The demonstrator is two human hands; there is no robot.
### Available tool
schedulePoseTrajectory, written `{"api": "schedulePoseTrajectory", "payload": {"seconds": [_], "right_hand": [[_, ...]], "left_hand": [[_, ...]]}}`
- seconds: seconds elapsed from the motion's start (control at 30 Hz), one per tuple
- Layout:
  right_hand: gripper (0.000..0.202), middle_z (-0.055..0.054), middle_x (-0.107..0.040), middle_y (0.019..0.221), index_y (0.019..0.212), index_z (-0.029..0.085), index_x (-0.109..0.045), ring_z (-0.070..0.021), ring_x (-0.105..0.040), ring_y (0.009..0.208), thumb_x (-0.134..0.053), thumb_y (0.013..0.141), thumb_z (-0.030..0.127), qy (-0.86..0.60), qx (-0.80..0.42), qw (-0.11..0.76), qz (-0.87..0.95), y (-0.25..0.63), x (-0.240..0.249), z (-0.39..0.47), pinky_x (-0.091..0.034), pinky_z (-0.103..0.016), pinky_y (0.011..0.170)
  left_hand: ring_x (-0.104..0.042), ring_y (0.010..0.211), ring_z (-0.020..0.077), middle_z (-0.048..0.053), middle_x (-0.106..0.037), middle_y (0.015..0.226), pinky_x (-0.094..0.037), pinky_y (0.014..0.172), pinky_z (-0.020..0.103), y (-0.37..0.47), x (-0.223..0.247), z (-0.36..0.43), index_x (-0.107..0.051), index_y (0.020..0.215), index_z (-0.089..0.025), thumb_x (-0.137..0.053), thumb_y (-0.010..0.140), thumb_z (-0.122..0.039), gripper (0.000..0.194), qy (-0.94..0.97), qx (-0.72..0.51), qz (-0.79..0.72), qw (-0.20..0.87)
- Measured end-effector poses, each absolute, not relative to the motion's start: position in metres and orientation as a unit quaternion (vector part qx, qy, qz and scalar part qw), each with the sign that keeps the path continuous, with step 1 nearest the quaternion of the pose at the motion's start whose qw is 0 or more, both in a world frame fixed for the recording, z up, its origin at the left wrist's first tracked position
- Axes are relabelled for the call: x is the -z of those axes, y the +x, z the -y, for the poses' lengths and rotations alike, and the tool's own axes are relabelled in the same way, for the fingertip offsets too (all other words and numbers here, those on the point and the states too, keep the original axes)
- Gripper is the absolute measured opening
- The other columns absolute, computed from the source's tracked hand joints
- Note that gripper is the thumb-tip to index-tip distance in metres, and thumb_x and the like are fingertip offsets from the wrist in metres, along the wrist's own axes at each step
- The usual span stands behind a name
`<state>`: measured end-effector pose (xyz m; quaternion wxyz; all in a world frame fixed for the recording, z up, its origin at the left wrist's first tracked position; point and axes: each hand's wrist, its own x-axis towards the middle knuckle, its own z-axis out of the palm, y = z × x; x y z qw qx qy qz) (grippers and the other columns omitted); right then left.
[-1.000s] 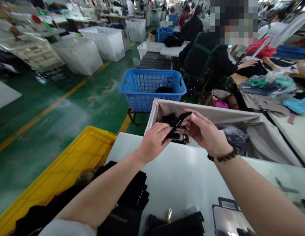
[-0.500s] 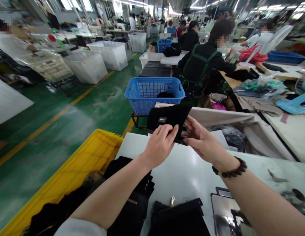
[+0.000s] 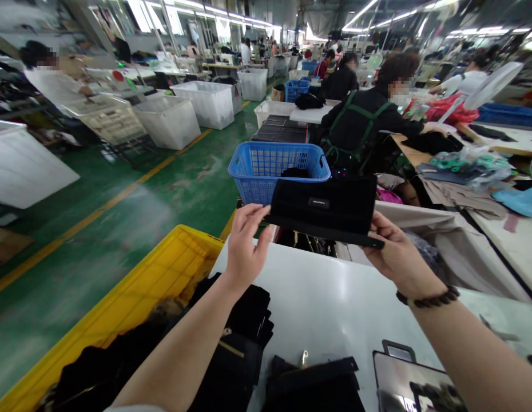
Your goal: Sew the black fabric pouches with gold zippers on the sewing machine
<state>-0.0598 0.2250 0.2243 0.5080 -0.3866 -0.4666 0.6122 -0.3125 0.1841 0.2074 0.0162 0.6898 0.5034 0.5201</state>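
A black fabric piece (image 3: 326, 214) with a small label is stretched out above the far edge of the white table (image 3: 309, 286). My right hand (image 3: 390, 246), with a beaded bracelet at the wrist, pinches its lower right corner. At the left end, my left hand (image 3: 249, 240) has its fingertips on the piece's edge, thumb and fingers around the corner. Below lie a stack of black pieces (image 3: 249, 315) and another black piece with a metal clasp (image 3: 313, 386). A metal plate with a handle (image 3: 414, 380) rests at the lower right.
A yellow crate (image 3: 163, 280) with black fabric stands at the left. Beyond the table are a blue basket (image 3: 278, 160) and a cloth-lined bin (image 3: 446, 229) at the right. A person in dark clothes (image 3: 360, 120) sits ahead, facing away.
The black piece has been spread wider and turned flatter, its label facing me. My left hand has moved left to its end, and my right hand has moved right. The view has shifted slightly.
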Motion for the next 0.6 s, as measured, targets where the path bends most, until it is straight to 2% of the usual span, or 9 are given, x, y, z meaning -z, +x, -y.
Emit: {"api": "schedulePoseTrajectory", "payload": {"seconds": [0.1, 0.2, 0.27, 0.4, 0.5, 0.6], "right_hand": [[0.036, 0.005, -0.063, 0.078, 0.092, 0.031, -0.065, -0.0101, -0.057, 0.066, -0.068, 0.060, 0.017, -0.407, -0.594, 0.510, 0.470, -0.043, -0.220, -0.233, -0.051, -0.022, 0.067], [0.034, 0.005, -0.066, 0.078, 0.090, 0.033, -0.066, -0.0112, -0.059, 0.066, -0.070, 0.059, 0.020, -0.412, -0.603, 0.502, 0.463, -0.035, -0.210, -0.238, -0.052, -0.023, 0.067], [0.034, 0.005, -0.067, 0.076, 0.088, 0.034, -0.067, -0.0113, -0.060, 0.067, -0.071, 0.057, 0.021, -0.413, -0.611, 0.489, 0.465, -0.033, -0.204, -0.240, -0.051, -0.022, 0.068], [0.031, 0.004, -0.069, 0.078, 0.082, 0.034, -0.069, -0.0128, -0.062, 0.068, -0.073, 0.054, 0.022, -0.421, -0.600, 0.468, 0.493, -0.034, -0.198, -0.242, -0.052, -0.022, 0.068], [0.024, 0.003, -0.069, 0.076, 0.079, 0.033, -0.068, -0.0140, -0.063, 0.068, -0.071, 0.056, 0.025, -0.432, -0.582, 0.460, 0.513, -0.034, -0.196, -0.243, -0.052, -0.024, 0.066], [0.020, 0.003, -0.068, 0.073, 0.079, 0.032, -0.067, -0.0160, -0.063, 0.067, -0.069, 0.059, 0.030, -0.445, -0.563, 0.445, 0.536, -0.031, -0.190, -0.245, -0.052, -0.028, 0.066]], "left_hand": [[-0.054, 0.104, 0.0223, 0.012, -0.055, 0.109, -0.047, 0.089, 0.038, -0.327, -0.193, -0.191, -0.059, 0.104, -0.013, -0.047, 0.089, -0.033, 0.028, 0.618, -0.544, -0.526, 0.211], [-0.060, 0.093, 0.0208, 0.010, -0.062, 0.098, -0.049, 0.086, 0.037, -0.324, -0.185, -0.192, -0.060, 0.097, -0.012, -0.052, 0.086, -0.037, 0.028, 0.551, -0.549, -0.445, 0.443], [-0.062, 0.086, 0.0183, 0.007, -0.063, 0.092, -0.051, 0.082, 0.035, -0.318, -0.185, -0.190, -0.058, 0.098, -0.014, -0.061, 0.080, -0.036, 0.028, 0.486, -0.580, -0.396, 0.520], [-0.059, 0.080, 0.0139, 0.004, -0.059, 0.097, -0.053, 0.074, 0.029, -0.314, -0.190, -0.186, -0.054, 0.093, -0.017, -0.071, 0.070, -0.031, 0.031, 0.431, -0.626, -0.371, 0.534], [-0.058, 0.076, 0.0129, 0.003, -0.058, 0.092, -0.050, 0.071, 0.026, -0.318, -0.191, -0.186, -0.056, 0.083, -0.015, -0.069, 0.070, -0.027, 0.022, 0.472, -0.587, -0.422, 0.504], [-0.058, 0.072, 0.0143, 0.003, -0.058, 0.081, -0.048, 0.069, 0.027, -0.321, -0.191, -0.186, -0.059, 0.086, -0.014, -0.065, 0.072, -0.028, 0.021, 0.510, -0.536, -0.478, 0.474]]}}
